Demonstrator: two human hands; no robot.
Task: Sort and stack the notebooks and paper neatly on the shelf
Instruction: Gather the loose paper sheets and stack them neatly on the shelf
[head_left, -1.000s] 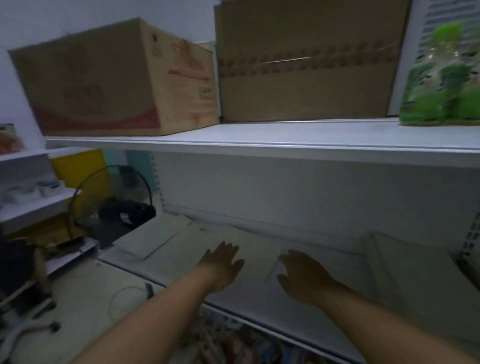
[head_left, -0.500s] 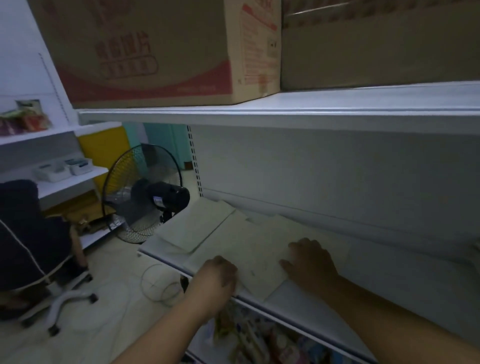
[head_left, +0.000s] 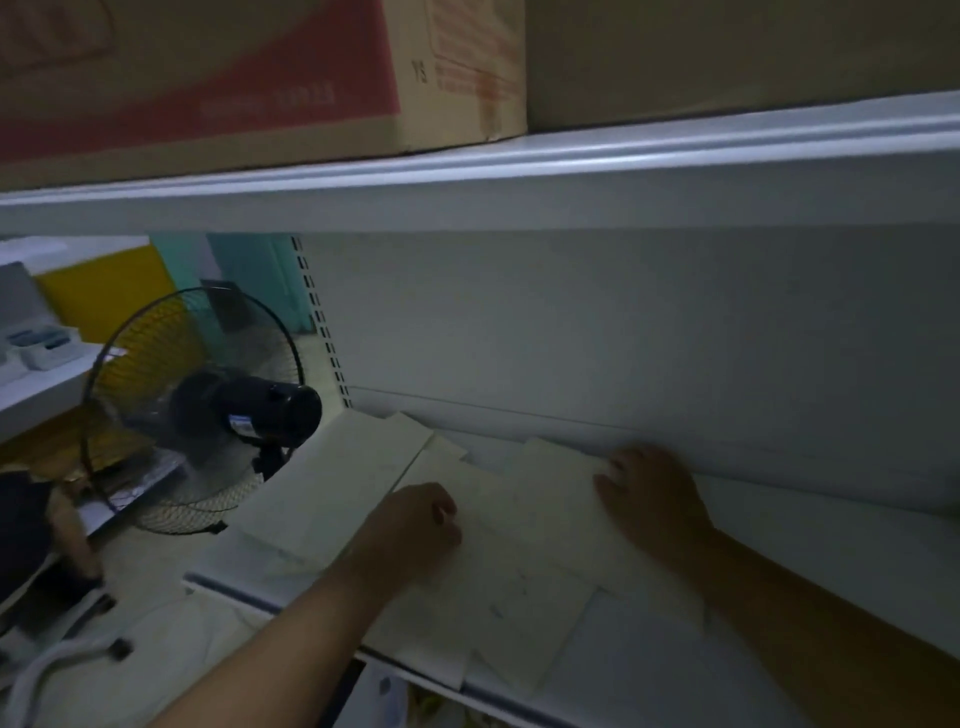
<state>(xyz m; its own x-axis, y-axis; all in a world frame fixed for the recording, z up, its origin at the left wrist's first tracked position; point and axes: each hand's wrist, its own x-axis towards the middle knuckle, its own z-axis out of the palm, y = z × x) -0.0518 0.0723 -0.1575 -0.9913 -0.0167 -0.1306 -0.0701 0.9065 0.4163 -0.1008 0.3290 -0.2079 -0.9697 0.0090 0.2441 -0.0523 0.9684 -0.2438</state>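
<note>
Pale sheets (head_left: 530, 545) overlapping askew on shelf (head_left: 639, 670), right hand (head_left: 649, 499) flat on them, left hand (head_left: 415, 530) curled, grip unclear

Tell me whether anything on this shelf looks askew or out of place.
Yes. The sheets on the lower shelf lie fanned out at different angles, overlapping instead of stacked square. Some corners hang over the shelf's front edge, and the notebook at the left sits skewed to it.

1. A red-printed cardboard box (head_left: 208, 78) stands at the left end of the upper shelf (head_left: 519, 197), reaching its front edge.
2. A plain brown box (head_left: 727, 52) stands just beside it, on the right.
3. A black fan (head_left: 249, 410) stands beyond the lower shelf's left end.
4. White trays (head_left: 44, 348) sit on a side shelf at far left.
</note>
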